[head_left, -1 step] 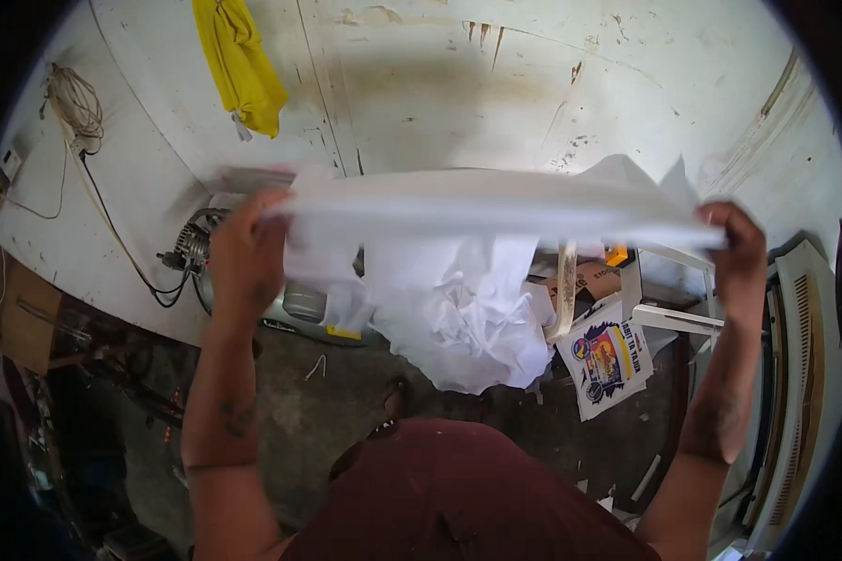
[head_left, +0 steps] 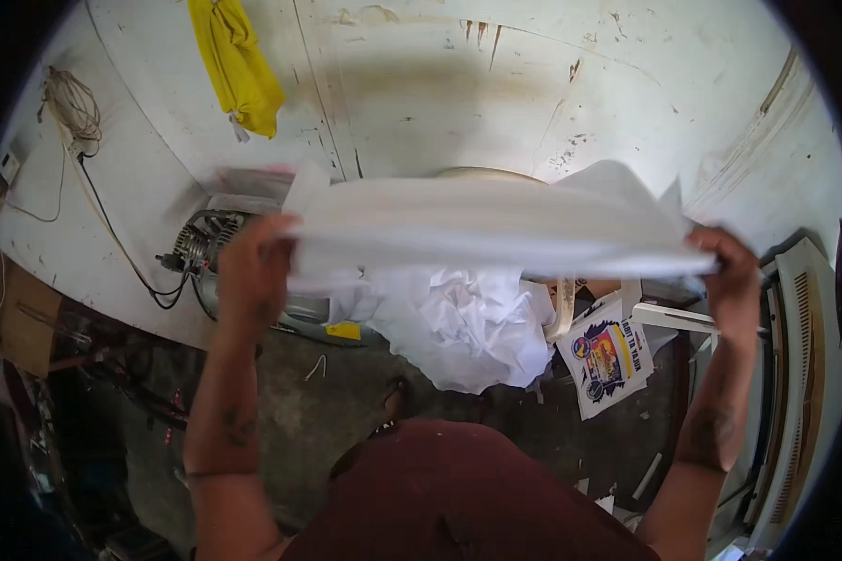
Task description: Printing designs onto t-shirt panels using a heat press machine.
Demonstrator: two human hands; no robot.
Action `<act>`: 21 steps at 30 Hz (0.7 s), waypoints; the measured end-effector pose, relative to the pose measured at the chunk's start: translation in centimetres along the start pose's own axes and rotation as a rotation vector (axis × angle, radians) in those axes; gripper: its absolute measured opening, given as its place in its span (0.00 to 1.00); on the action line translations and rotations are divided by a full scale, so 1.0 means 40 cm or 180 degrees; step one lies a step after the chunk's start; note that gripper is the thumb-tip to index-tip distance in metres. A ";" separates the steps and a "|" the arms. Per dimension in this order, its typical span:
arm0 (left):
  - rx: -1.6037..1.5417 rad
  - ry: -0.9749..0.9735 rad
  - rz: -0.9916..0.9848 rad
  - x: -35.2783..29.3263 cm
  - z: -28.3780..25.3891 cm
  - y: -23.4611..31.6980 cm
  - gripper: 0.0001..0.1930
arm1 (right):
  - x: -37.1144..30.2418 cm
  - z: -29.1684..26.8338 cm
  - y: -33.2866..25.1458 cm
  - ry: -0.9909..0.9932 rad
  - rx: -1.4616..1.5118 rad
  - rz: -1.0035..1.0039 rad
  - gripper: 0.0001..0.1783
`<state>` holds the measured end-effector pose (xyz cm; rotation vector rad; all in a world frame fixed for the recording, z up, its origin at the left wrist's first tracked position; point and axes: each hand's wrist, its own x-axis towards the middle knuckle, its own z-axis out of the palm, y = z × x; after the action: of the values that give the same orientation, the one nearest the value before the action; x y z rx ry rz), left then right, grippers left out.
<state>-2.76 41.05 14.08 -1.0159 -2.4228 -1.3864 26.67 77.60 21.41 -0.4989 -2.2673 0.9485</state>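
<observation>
Billowing white cloth (head_left: 477, 222) (edges blurred)

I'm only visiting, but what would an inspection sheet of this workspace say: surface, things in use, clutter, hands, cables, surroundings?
Surface: dark floor, with bits lying on it.
Things in use: a blurred white sheet, held raised; a crumpled white cloth lies lower, its support hidden.
Clutter: printed sheet and pale strip at right.
Hands: left hand and right hand grip opposite ends of the white sheet.
Cables: coiled cable hangs at left; black cable runs down toward a machine.
Surroundings: stained pale wall, hanging yellow cloth.
</observation>
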 end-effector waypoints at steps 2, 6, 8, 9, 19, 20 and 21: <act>-0.0019 -0.0495 -0.0368 -0.071 0.039 -0.067 0.12 | -0.071 0.011 0.034 -0.0820 -0.0360 0.0307 0.19; 0.0422 -0.0980 -0.0284 -0.222 0.179 -0.269 0.11 | -0.193 0.177 0.220 -0.1625 -0.0635 0.0530 0.16; 0.0615 -0.1052 -0.0454 -0.314 0.237 -0.365 0.13 | -0.289 0.292 0.379 -0.1874 -0.1538 0.0058 0.11; 0.0799 -0.1132 -0.0628 -0.352 0.245 -0.390 0.16 | -0.338 0.343 0.439 -0.2049 -0.1277 0.0337 0.11; 0.0276 -0.2205 -0.1581 -0.362 0.033 -0.160 0.18 | -0.388 0.684 0.311 -0.3253 0.0410 0.0584 0.21; 0.0084 -0.2571 -0.1523 -0.324 0.021 -0.086 0.19 | -0.345 0.700 0.229 -0.3242 0.0833 0.0364 0.21; -0.0264 -0.2867 -0.1400 -0.292 0.013 -0.019 0.20 | -0.310 0.707 0.134 -0.3082 0.1196 -0.0075 0.20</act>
<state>5.65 35.69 7.93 -1.4151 -3.4263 -1.3271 17.35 60.25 -2.97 0.2257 -2.7580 1.8338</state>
